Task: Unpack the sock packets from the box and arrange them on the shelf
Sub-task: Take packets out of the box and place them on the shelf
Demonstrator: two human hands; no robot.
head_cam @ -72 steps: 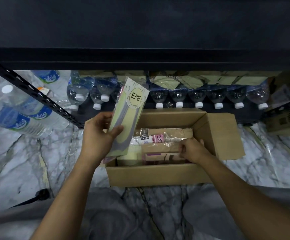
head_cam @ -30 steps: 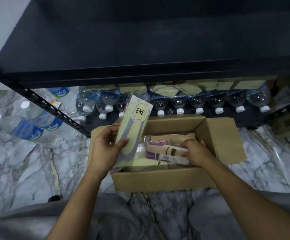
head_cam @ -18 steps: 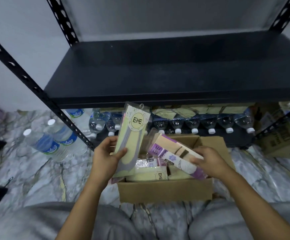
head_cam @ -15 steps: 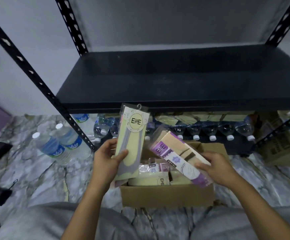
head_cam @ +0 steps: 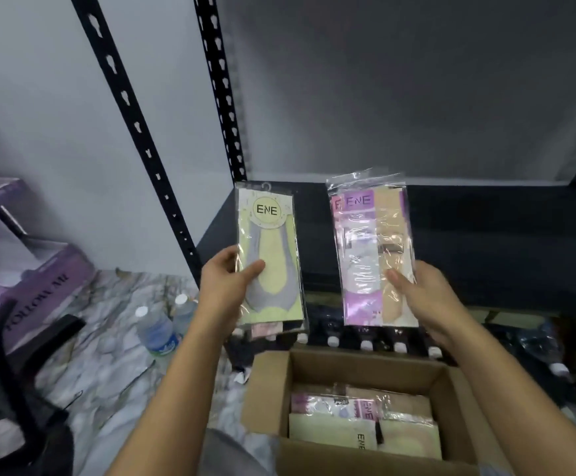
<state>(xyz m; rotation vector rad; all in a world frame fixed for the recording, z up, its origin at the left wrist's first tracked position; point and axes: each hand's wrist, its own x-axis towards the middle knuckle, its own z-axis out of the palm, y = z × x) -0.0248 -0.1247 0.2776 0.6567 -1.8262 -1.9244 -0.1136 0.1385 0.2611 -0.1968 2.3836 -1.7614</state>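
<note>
My left hand (head_cam: 226,283) grips a yellow-green sock packet (head_cam: 269,249) marked ENE, held upright in front of the black shelf (head_cam: 485,235); a pink packet edge shows behind its bottom. My right hand (head_cam: 420,290) grips a purple and beige sock packet (head_cam: 370,242), also upright, to the right of the first. Both packets hang in the air before the shelf's front edge. Below them the open cardboard box (head_cam: 266,383) stands on the floor with several sock packets (head_cam: 362,424) lying flat inside.
Black slotted shelf uprights (head_cam: 135,121) rise at the left. Water bottles (head_cam: 157,324) stand on the marble floor left of the box, and more bottles lie under the shelf. A purple box (head_cam: 35,280) and a black strap (head_cam: 22,372) sit at the far left.
Both hands lifted their packets from box level up to the shelf, and the right packet turned upright. The view tilted up, so the box now sits low in the frame.
</note>
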